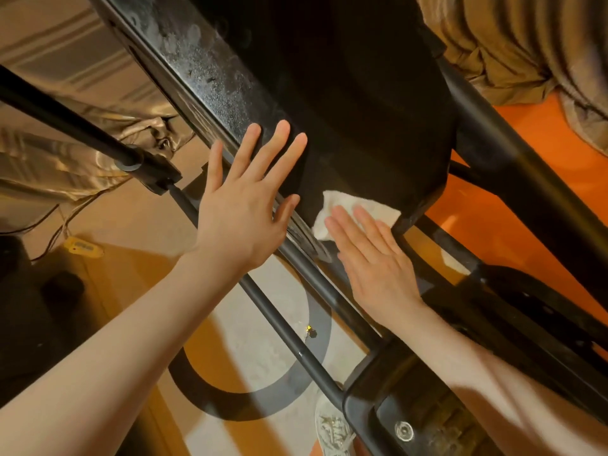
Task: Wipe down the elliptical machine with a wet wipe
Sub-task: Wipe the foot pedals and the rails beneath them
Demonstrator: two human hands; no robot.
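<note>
The elliptical machine [355, 93] fills most of the view, its black housing running from the top edge down toward the lower right. A dusty, speckled black beam [204, 77] borders the housing on the left, and a thinner grey tube [279, 327] runs alongside it down to a black foot pedal [424, 413] at the bottom edge. Beneath the machine lies the floor [256, 350], pale with an orange area and a dark grey ring painted on it. Shiny tan fabric [65, 153] is bunched at the left, and ribbed brownish cloth [526, 44] hangs in the top right corner.

The left hand [243, 205] rests flat on the beam and the housing's edge, its fingers [279, 149] straight and spread apart, holding nothing. The right hand [371, 255] lies just beside it, lower on the housing, palm down with fingers [342, 232] straight and close together, pressing the white wet wipe [358, 209] against the housing's lower rim. The wipe shows past the fingertips, crumpled and partly folded. A patterned shoe [332, 426] stands on the floor at the bottom edge, and a small yellow tag [82, 247] lies on the floor at the left.
</note>
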